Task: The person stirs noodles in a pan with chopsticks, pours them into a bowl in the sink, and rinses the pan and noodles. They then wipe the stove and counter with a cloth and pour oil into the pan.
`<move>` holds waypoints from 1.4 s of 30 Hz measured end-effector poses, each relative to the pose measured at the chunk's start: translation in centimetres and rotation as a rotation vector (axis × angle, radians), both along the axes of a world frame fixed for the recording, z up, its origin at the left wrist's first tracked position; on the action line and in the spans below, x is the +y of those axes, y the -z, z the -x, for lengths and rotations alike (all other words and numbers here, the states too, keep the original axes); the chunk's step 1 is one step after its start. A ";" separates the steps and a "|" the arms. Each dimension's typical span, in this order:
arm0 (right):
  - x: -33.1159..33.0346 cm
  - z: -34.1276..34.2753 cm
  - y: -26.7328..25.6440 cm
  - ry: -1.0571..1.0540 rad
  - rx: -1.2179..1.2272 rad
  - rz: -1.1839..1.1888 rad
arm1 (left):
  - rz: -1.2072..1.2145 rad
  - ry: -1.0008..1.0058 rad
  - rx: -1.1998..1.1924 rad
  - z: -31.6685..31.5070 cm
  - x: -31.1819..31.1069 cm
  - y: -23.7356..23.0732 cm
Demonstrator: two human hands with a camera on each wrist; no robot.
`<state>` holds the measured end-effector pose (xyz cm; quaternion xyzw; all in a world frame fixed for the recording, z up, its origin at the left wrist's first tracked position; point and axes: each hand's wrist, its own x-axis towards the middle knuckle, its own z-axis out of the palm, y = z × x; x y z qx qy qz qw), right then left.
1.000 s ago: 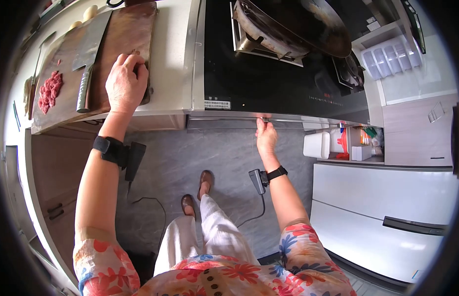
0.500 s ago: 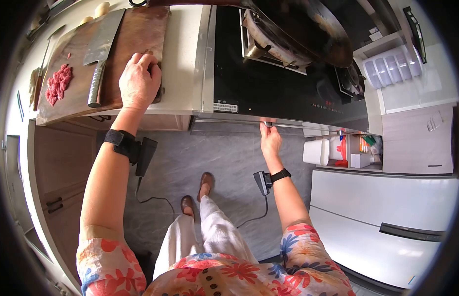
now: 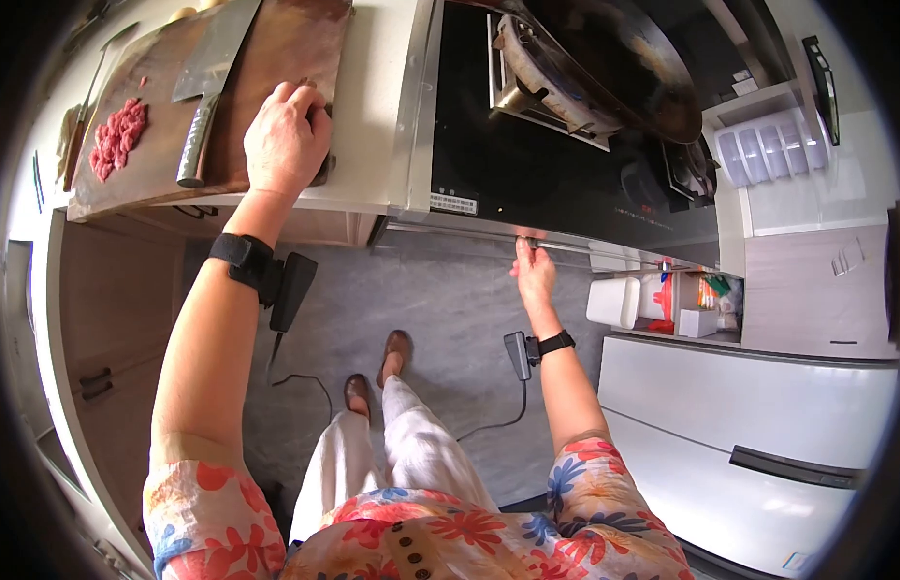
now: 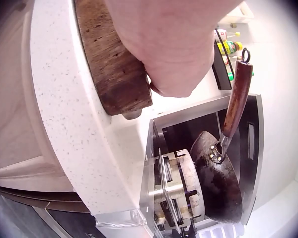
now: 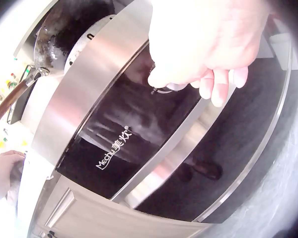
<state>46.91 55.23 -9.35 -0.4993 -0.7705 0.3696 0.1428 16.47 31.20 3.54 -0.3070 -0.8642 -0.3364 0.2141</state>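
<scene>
1 thick, brown wooden cutting board [image 3: 300,43] lies flat on the pale counter [image 3: 371,106], its top stained, its side pitted. 1 control knob [image 5: 165,90], mostly hidden behind the right hand [image 5: 208,42], sits on the stove's glossy black front panel [image 5: 139,116].

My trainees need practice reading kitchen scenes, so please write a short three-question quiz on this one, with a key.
1. What lies between the meat and the left grip on the cutting board?
2. True or false: the wok stands on the cutting board.
3. The right grip is at a knob on the stove's: A) front, B) back, C) left side.

Key: 1. The cleaver. 2. False; it is over the stove. 3. A.
</scene>
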 end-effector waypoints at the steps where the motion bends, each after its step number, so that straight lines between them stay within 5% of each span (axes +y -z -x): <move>1: 0.0 0.0 -0.1 -0.003 0.021 0.019 | 0.003 -0.002 -0.004 0.0 0.0 0.0; 22: -0.4 -0.1 -2.7 0.104 0.058 0.371 | 0.026 -0.028 -0.051 -0.1 0.0 0.0; 32: -3.5 -3.0 -5.0 -0.271 -0.088 0.636 | -0.018 -0.020 -0.029 -0.3 0.1 -0.8; 42: -6.8 -0.3 -7.2 -0.610 -0.158 0.642 | 0.009 -0.033 -0.128 -0.5 0.1 -1.0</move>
